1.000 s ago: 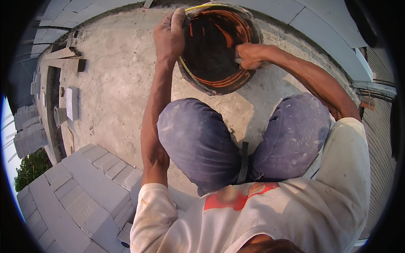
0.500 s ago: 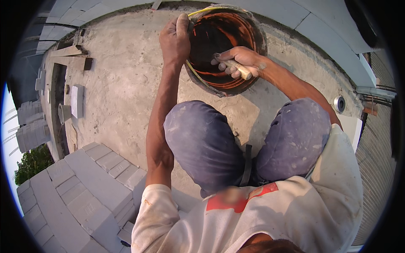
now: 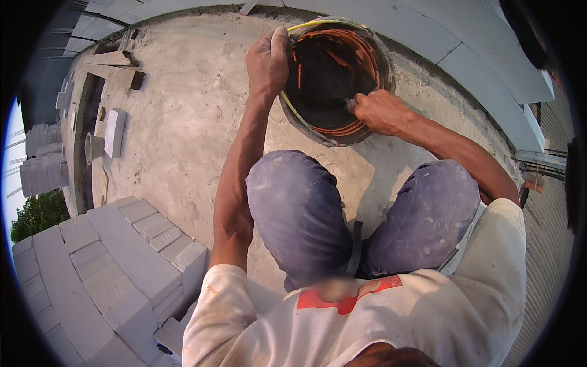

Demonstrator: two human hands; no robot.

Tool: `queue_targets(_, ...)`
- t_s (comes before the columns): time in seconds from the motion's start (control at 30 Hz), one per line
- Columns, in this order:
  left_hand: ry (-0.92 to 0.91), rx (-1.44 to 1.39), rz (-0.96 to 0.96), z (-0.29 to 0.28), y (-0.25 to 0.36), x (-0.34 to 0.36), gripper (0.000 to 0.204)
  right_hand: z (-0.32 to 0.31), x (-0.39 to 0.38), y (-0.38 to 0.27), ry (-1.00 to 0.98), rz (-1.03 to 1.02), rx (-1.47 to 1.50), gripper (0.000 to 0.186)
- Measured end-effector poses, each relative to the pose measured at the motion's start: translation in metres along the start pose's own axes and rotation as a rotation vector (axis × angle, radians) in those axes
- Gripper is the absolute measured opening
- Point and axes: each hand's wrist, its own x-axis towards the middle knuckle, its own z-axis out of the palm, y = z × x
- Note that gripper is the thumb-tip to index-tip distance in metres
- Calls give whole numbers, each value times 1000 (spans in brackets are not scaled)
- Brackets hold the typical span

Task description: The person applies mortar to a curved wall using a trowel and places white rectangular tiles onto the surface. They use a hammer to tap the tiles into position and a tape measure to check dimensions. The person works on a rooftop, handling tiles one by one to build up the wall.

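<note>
Many pale blocks [image 3: 107, 263] are stacked at lower left; above them, a small grey pot [image 3: 93, 147] sits beside one white block [image 3: 115, 133] on the floor [image 3: 177, 122]. The left hand [image 3: 268, 66] is closed on the left rim of the bucket [image 3: 365, 58], against its yellow band [image 3: 292, 112]. That bucket stands beyond the knees [image 3: 299, 196]. Over its right side, the right hand [image 3: 380, 112] is curled into a fist; what it grips is hidden. A pale wall [image 3: 452, 43] runs along upper right.
</note>
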Motion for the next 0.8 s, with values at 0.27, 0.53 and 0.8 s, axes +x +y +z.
queue_targets(0.27,-8,60,60,8,35,0,39,24,-6,16,128,284,2,18)
queue_targets(0.53,196,124,-129,-39,-22,-1,44,-88,-40,4,196,36,541,45)
queue_targets(0.8,341,-181,-471,-95,-113,-18,44,-122,-167,-11,149,43,1399,78)
